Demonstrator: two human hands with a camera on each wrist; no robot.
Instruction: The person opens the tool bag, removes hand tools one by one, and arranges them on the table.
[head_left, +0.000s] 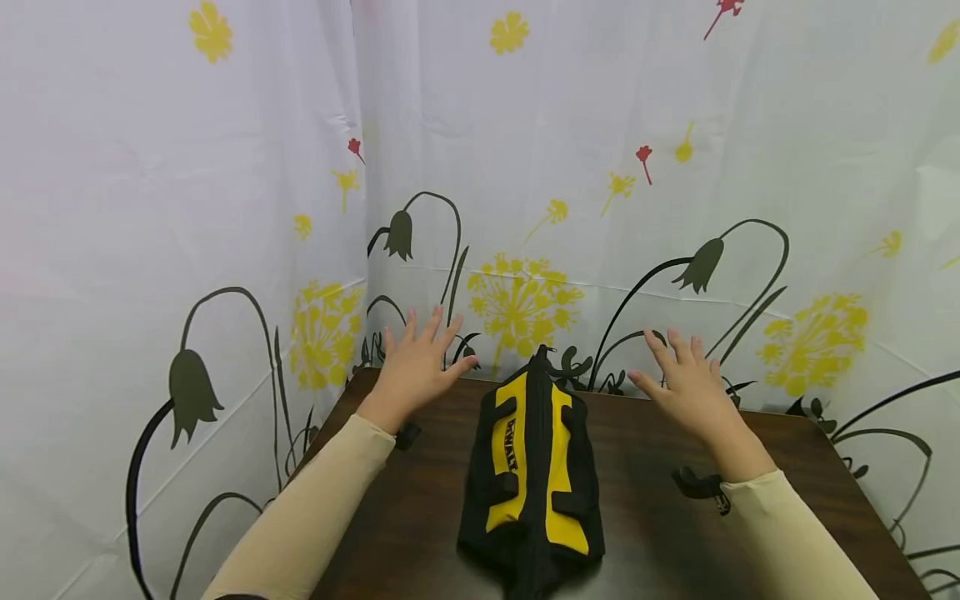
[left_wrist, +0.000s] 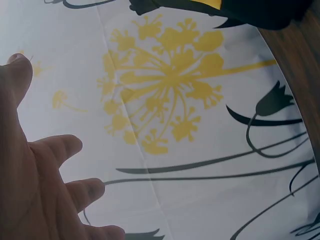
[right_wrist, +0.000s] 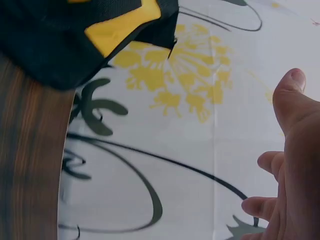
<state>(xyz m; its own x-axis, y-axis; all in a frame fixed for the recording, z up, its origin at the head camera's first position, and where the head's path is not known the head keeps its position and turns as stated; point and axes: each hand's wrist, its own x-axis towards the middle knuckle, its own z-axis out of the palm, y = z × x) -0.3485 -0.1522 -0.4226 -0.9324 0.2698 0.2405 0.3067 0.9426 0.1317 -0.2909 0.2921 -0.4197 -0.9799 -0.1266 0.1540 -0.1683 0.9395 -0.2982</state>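
Note:
A black and yellow DeWalt tool bag (head_left: 536, 467) stands on the dark wooden table, its long zipper running along the top. My left hand (head_left: 422, 364) is raised to the left of the bag, fingers spread, touching nothing. To the bag's right my right hand (head_left: 692, 387) is also held up with spread fingers and holds nothing. In the left wrist view, the left hand (left_wrist: 30, 175) is at the left edge, apart from the bag, whose dark edge shows at the top. The right wrist view has the right hand (right_wrist: 300, 165) at the right edge and the bag (right_wrist: 120, 30) at upper left.
The brown table (head_left: 645, 517) reaches back to a white curtain (head_left: 480, 125) printed with yellow, red and dark flowers. The curtain also hangs along the left side. Dark wrist straps (head_left: 697, 483) sit at the sleeve ends.

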